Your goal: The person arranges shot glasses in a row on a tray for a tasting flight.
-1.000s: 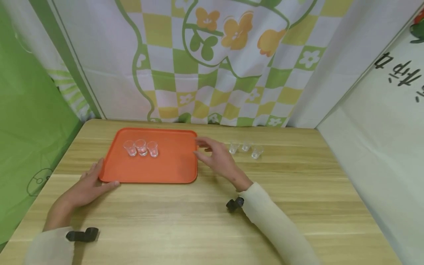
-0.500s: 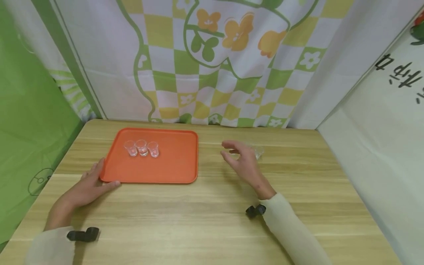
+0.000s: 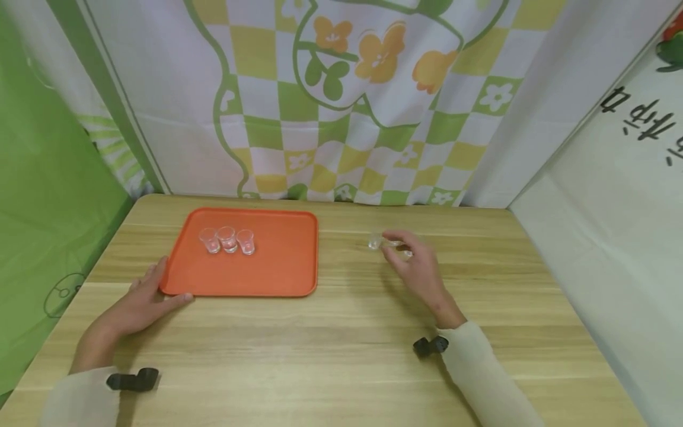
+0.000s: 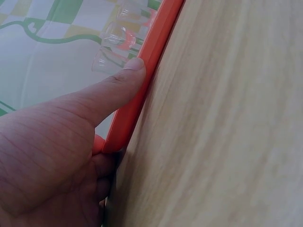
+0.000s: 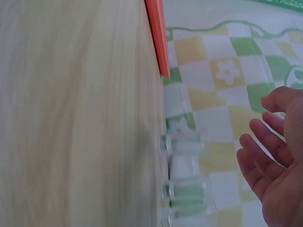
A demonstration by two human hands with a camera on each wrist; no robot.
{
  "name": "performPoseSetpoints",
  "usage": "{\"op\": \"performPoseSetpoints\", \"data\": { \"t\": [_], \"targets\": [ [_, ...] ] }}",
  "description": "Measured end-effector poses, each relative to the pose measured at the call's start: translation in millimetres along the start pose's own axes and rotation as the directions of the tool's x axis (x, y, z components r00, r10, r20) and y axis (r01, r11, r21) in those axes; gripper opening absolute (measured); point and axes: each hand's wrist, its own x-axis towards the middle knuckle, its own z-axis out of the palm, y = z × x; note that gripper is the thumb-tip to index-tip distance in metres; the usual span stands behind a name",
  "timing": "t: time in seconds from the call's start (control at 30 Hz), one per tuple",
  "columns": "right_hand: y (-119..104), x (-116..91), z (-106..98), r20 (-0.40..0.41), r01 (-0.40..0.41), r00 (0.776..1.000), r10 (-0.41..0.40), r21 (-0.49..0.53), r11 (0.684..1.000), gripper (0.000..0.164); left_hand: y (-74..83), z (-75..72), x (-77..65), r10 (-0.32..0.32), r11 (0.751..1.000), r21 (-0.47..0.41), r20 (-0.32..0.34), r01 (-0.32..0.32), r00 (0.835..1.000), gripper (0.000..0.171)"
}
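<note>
An orange tray (image 3: 283,270) lies on the left half of the table. Three small clear shot glasses (image 3: 227,240) stand in a row on its left part. My left hand (image 3: 133,303) holds the tray's near left corner, thumb along the front edge and fingers at the left side; the left wrist view shows the thumb on the rim (image 4: 150,56). Right of the tray, my right hand (image 3: 421,270) is by another group of three shot glasses (image 3: 375,241), partly hiding them. In the right wrist view these glasses (image 5: 187,143) stand apart from the hand's spread, loosely bent fingers.
The wooden table (image 3: 299,356) reaches back to a checked, flowered curtain (image 3: 347,136). Green cloth (image 3: 48,196) hangs at the left, white cloth with writing (image 3: 603,237) at the right. Each wrist wears a black camera (image 3: 133,379).
My right hand has moved right, from the tray's right edge to the glasses beside it. My left hand and the tray have stayed put.
</note>
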Motion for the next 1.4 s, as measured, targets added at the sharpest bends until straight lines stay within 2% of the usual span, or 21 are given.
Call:
{"op": "performPoseSetpoints", "data": {
  "t": [0.23, 0.4, 0.77, 0.9, 1.1, 1.23, 1.4],
  "targets": [
    [13, -5, -19, -0.064, -0.082, 0.995, 0.078, -0.062, 0.995, 0.026, 3.4, -0.5, -0.8, 0.002, 1.000, 0.000, 0.001, -0.002, 1.000, 0.106],
    [24, -9, -28, -0.106, -0.114, 0.989, 0.104, -0.092, 0.989, 0.027, 4.6, -0.1, -1.3, -0.001, 1.000, 0.000, 0.003, 0.001, 1.000, 0.106],
    [37, -12, -34, -0.122, -0.180, 0.978, 0.169, -0.092, 0.979, 0.032, 3.4, 0.0, -1.5, -0.003, 1.000, 0.004, 0.003, 0.003, 1.000, 0.107],
    [40, -12, -35, -0.080, -0.262, 0.964, 0.255, -0.086, 0.961, 0.039, 2.3, 0.1, -1.3, 0.007, 1.000, -0.004, 0.001, -0.007, 1.000, 0.106],
    [40, -11, -39, 0.035, -0.388, 0.919, 0.392, -0.074, 0.918, 0.052, 0.3, 0.5, -0.6, 0.019, 1.000, -0.008, -0.005, -0.019, 1.000, 0.106],
    [40, -12, -40, 0.086, -0.430, 0.896, 0.436, -0.083, 0.899, 0.054, -0.8, 0.8, -0.1, 0.023, 1.000, -0.004, -0.007, -0.023, 1.000, 0.106],
    [41, -13, -41, 0.107, -0.427, 0.891, 0.441, -0.131, 0.895, 0.054, -1.2, 0.9, 0.2, 0.022, 1.000, 0.001, -0.008, -0.022, 1.000, 0.106]
  ]
}}
